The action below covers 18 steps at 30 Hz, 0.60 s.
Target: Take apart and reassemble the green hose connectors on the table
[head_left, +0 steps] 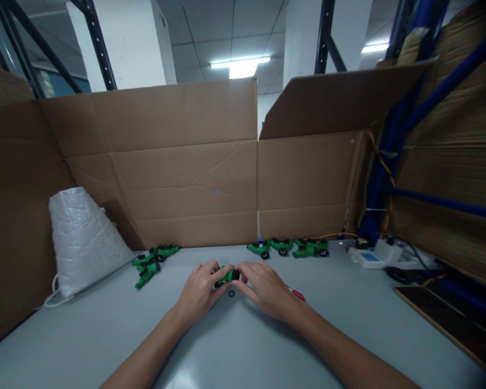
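Observation:
A small green part with a black round end [225, 276] is between my two hands, just above the table. My left hand [200, 289] pinches its green side between thumb and fingers. From the other side, my right hand [263, 286] closes its thumb and fingertips at the black end. The fingers partly cover the part, so its exact kind cannot be made out. A small black ring [231, 294] lies on the table just below it. Partly behind my right wrist lies a red-handled tool [296, 293], its other end hidden.
Similar green and black parts lie in a left group [148, 267] and a back right row [283, 247]. A white padded bag [85, 243] stands left. Cardboard walls [186, 178] enclose the grey table [105, 340]. A power strip [375, 256], cables and a dark panel [449, 319] are right.

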Available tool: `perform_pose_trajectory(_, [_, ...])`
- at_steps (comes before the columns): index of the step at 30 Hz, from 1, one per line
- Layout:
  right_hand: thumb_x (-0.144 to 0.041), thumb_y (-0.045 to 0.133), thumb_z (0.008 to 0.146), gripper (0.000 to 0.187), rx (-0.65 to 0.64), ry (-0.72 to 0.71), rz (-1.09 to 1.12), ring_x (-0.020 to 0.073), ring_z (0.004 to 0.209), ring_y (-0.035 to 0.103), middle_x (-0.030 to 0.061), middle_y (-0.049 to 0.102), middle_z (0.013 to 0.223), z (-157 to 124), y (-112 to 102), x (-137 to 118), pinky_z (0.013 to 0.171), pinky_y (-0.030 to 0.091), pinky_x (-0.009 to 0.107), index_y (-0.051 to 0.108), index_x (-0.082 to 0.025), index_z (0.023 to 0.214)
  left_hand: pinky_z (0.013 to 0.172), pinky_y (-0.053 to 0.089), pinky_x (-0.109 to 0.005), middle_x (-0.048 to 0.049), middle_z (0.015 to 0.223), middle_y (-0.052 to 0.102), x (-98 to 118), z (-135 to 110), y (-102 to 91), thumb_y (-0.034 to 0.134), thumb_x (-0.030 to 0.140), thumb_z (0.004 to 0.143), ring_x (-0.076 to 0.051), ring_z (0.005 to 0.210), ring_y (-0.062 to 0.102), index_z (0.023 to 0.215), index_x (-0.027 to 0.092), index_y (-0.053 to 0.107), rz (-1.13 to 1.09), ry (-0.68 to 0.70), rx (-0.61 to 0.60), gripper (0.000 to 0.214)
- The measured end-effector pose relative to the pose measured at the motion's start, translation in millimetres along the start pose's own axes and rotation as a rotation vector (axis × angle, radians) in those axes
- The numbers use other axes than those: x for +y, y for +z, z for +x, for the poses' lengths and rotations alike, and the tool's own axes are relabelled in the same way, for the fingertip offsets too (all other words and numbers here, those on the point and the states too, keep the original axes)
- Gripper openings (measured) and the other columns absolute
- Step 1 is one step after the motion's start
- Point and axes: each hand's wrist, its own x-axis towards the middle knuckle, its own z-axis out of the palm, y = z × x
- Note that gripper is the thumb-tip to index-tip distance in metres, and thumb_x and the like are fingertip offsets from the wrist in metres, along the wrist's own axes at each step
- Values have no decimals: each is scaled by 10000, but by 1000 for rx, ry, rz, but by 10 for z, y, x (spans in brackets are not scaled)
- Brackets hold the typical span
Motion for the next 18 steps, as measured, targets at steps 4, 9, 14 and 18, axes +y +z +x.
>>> perform_pose_trajectory(4, [-367,577,1060,175,-15,32,-2,225,831,637,38,698,903,13,23,-6,790,418,348,609,-211,988,808,433,-340,-66,1040,651,-10,-4,16,552,400,1063,-212,901,618,1451,301,596,24,12,-4,402])
perform_pose_trajectory(9, [-352,561,1049,210,-8,144,99,191,746,603,7,677,813,17,107,2,722,371,311,588,-211,895,803,426,-338,-67,1033,647,-2,-10,16,560,391,1061,-207,896,614,1446,289,604,40,27,1,400])
perform_pose_trajectory(14, [-362,524,1053,298,-20,270,282,158,667,569,-17,636,721,48,165,-12,627,308,284,585,-206,807,799,425,-341,-65,1021,649,7,-3,10,563,369,1063,-212,907,614,1438,283,605,71,37,4,387])
perform_pose_trajectory(18, [-385,491,1074,316,6,259,278,167,679,581,-11,629,730,52,152,-24,643,335,290,578,-207,828,800,442,-333,-70,1029,659,4,12,1,579,365,1055,-215,925,625,1434,287,615,45,43,83,388])
